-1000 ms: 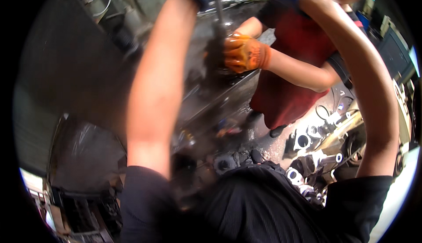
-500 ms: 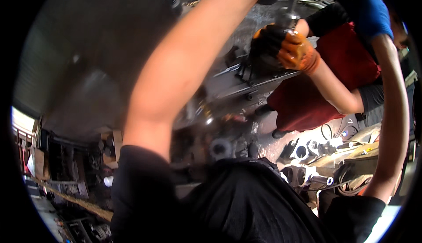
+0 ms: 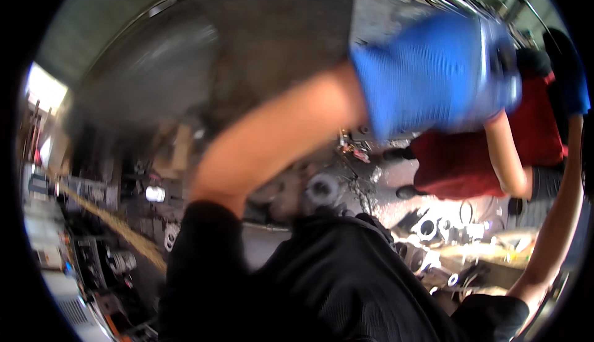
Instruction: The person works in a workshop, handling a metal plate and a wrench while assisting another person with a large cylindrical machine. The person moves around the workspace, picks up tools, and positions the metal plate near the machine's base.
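Note:
My left hand (image 3: 427, 73), in a blue knit glove, reaches to the upper right in front of the co-worker. It is smeared by motion, and its fingers cannot be made out. A blurred shiny metal part (image 3: 508, 91) shows at its far edge; whether the hand grips it is unclear. My right hand (image 3: 572, 79), in a blue glove with black on it, is raised at the right rim, fingers partly cut off by the picture's edge. A thin rod (image 3: 539, 17) slants down towards it; contact is not plain. The co-worker's hands are mostly hidden behind my left hand.
A co-worker in a red apron (image 3: 461, 166) stands close on the right. A large dark metal surface (image 3: 278, 33) fills the upper middle. Ring-shaped metal parts (image 3: 427, 227) lie at the lower right. On the left are a straw-coloured pole (image 3: 117, 224) and cluttered shelving.
My left hand has swung down and nearer, now covering the co-worker's orange gloves and the metal piece they held. My right hand has moved right and lower, to the rim. The view has shifted.

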A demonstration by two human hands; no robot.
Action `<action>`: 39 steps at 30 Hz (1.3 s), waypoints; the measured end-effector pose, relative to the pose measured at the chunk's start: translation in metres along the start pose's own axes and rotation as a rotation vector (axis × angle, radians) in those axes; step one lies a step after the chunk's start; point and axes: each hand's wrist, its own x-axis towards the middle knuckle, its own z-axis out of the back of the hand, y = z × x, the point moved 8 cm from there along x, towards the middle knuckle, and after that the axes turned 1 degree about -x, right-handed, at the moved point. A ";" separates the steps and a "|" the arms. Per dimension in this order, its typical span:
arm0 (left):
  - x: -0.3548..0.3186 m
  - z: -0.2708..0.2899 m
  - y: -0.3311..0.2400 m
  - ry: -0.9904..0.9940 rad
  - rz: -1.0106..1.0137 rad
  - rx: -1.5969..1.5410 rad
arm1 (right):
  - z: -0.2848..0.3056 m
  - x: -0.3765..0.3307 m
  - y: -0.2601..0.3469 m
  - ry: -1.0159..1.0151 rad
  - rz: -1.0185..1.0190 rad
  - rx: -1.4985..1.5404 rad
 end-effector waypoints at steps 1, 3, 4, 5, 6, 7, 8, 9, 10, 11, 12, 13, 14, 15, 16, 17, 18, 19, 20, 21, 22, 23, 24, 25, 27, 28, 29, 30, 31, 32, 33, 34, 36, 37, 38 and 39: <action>-0.027 -0.009 -0.011 -0.070 0.018 0.003 | -0.019 0.013 -0.021 0.132 -0.078 0.296; -0.076 -0.033 -0.023 0.069 0.066 0.019 | -0.061 -0.003 -0.007 0.063 -0.159 0.402; -0.097 -0.050 -0.028 0.150 0.043 0.000 | -0.047 -0.026 0.011 -0.186 -0.195 0.263; -0.125 -0.067 -0.025 0.199 0.044 0.077 | -0.044 -0.022 0.006 -0.076 -0.164 0.322; -0.145 -0.078 -0.022 0.228 0.110 -0.030 | -0.033 -0.005 -0.012 0.046 -0.135 0.384; -0.162 -0.090 -0.019 0.258 0.175 -0.138 | -0.022 0.013 -0.030 0.167 -0.107 0.447; -0.176 -0.099 -0.015 0.239 0.248 -0.157 | -0.023 0.022 -0.037 0.281 -0.080 0.508; -0.189 -0.109 -0.008 0.223 0.321 -0.192 | -0.024 0.024 -0.032 0.265 0.076 0.313; -0.198 -0.121 -0.001 0.221 0.376 -0.236 | -0.021 0.021 -0.025 0.226 0.231 0.103; -0.206 -0.126 0.004 0.155 0.377 -0.228 | -0.014 0.013 -0.016 0.170 0.382 -0.123; -0.214 -0.131 0.007 0.105 0.418 -0.244 | -0.010 0.002 -0.007 0.109 0.525 -0.360; -0.224 -0.130 0.007 0.020 0.518 -0.204 | -0.036 0.006 -0.019 0.075 0.679 -0.518; -0.233 -0.131 0.008 -0.049 0.576 -0.235 | -0.043 -0.003 -0.015 0.009 0.812 -0.750; -0.232 -0.139 0.013 -0.043 0.572 -0.344 | -0.014 -0.023 0.004 0.005 0.682 -0.759; -0.245 -0.138 0.009 -0.146 0.659 -0.291 | -0.048 -0.015 -0.012 0.054 0.614 -0.563; -0.260 -0.142 0.012 -0.126 0.758 -0.307 | -0.059 -0.021 -0.008 0.072 0.530 -0.451; -0.263 -0.144 0.010 -0.194 0.790 -0.337 | -0.053 -0.029 0.008 -0.009 0.598 -0.465; -0.268 -0.147 0.009 -0.267 0.836 -0.357 | -0.050 -0.035 0.019 -0.084 0.661 -0.471; -0.271 -0.151 0.007 -0.288 0.856 -0.370 | -0.046 -0.040 0.021 -0.110 0.598 -0.498; -0.277 -0.155 0.007 -0.313 0.879 -0.379 | -0.044 -0.041 0.019 -0.133 0.536 -0.518; -0.279 -0.160 0.008 -0.332 0.895 -0.395 | -0.040 -0.047 0.022 -0.167 0.521 -0.571; -0.285 -0.165 0.003 -0.337 0.905 -0.362 | -0.043 -0.053 0.029 -0.194 0.520 -0.605; -0.287 -0.168 -0.001 -0.332 0.915 -0.336 | -0.044 -0.058 0.035 -0.188 0.455 -0.599; -0.287 -0.170 -0.003 -0.323 0.917 -0.310 | -0.045 -0.060 0.038 -0.192 0.466 -0.632; -0.267 -0.179 -0.003 -0.244 0.854 -0.308 | -0.022 -0.070 0.043 -0.249 0.444 -0.757; -0.284 -0.175 -0.011 -0.314 0.894 -0.244 | -0.054 -0.064 0.040 -0.200 0.459 -0.732; -0.290 -0.175 -0.011 -0.328 0.890 -0.240 | -0.060 -0.061 0.037 -0.194 0.453 -0.727; -0.290 -0.177 -0.008 -0.301 0.858 -0.230 | -0.058 -0.065 0.042 -0.163 0.451 -0.722; -0.293 -0.179 -0.004 -0.307 0.906 -0.274 | -0.057 -0.067 0.039 -0.188 0.488 -0.644; -0.297 -0.180 -0.004 -0.326 0.962 -0.309 | -0.058 -0.067 0.037 -0.189 0.468 -0.628; -0.299 -0.179 -0.003 -0.347 1.018 -0.343 | -0.058 -0.067 0.036 -0.188 0.449 -0.610; -0.296 -0.178 -0.005 -0.321 1.015 -0.317 | -0.056 -0.070 0.036 -0.178 0.462 -0.627; -0.297 -0.175 -0.002 -0.309 1.001 -0.325 | -0.055 -0.071 0.032 -0.178 0.480 -0.612; -0.300 -0.174 0.000 -0.308 1.000 -0.329 | -0.057 -0.069 0.028 -0.169 0.471 -0.589; -0.304 -0.172 0.002 -0.300 1.006 -0.320 | -0.056 -0.070 0.028 -0.172 0.461 -0.587; -0.310 -0.169 0.004 -0.294 1.012 -0.310 | -0.056 -0.070 0.029 -0.175 0.452 -0.583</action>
